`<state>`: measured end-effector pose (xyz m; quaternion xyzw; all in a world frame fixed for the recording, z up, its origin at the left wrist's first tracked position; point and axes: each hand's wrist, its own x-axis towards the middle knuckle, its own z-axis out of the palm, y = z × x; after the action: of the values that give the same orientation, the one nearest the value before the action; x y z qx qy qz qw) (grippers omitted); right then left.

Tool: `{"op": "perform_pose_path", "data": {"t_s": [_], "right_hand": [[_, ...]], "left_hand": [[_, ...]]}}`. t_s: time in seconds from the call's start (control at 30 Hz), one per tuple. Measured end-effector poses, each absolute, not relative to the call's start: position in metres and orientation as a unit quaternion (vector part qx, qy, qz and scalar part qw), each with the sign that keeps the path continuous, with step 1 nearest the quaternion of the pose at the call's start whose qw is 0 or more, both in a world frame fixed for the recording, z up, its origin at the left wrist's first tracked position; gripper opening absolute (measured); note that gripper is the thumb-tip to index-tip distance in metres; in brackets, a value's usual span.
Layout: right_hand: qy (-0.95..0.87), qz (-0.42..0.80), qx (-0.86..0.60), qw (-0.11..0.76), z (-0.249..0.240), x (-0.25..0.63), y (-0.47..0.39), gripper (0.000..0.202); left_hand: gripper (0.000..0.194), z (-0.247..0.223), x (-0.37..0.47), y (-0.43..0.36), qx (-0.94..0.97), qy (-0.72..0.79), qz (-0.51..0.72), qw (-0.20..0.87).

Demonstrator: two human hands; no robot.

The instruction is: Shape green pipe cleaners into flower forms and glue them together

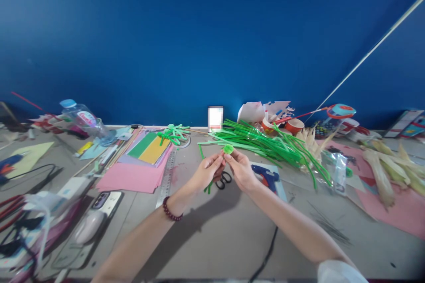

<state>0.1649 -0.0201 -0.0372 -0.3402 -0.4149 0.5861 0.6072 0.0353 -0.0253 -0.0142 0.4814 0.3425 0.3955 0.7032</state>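
Observation:
Above the middle of the table, my left hand (pixel 210 169) and my right hand (pixel 241 169) meet, fingertips pinched together. Between them sits a small bright-green fuzzy pipe cleaner piece (pixel 228 149), bunched into a rounded shape. Green stem ends (pixel 208 188) show below my left hand; whether they belong to that piece I cannot tell. Black-handled scissors (pixel 223 180) lie on the table just under my hands, their blades hidden. Beyond my right hand spreads a heap of green pipe cleaners (pixel 265 141). A blue glue gun (pixel 269 177) rests right of my right hand.
Leftward are a metal ruler (pixel 167 177), pink paper (pixel 133 177), a phone (pixel 108 203), a computer mouse (pixel 89 226), a power strip (pixel 23 243) and a plastic bottle (pixel 86 119). Corn husks (pixel 381 163) lie at right. A blue wall (pixel 186 44) stands behind; a black cable (pixel 270 252) runs in front.

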Motion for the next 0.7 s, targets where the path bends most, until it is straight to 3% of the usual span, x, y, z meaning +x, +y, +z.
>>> {"op": "perform_pose_path", "data": {"t_s": [0.2,0.5,0.7], "right_hand": [[-0.421,0.562,-0.358,0.615,-0.044,0.162,-0.022,0.021],[-0.393,0.685,-0.292,0.539,-0.034,0.165,-0.021,0.018],[-0.359,0.659,-0.324,0.576,-0.033,0.165,-0.025,0.020]], "left_hand": [[0.050,-0.019,0.040,-0.026,0.461,0.372,0.426,0.684],[0.049,-0.013,0.038,-0.029,0.443,0.366,0.472,0.668],[0.050,-0.015,0.039,-0.028,0.462,0.371,0.447,0.671]]}}
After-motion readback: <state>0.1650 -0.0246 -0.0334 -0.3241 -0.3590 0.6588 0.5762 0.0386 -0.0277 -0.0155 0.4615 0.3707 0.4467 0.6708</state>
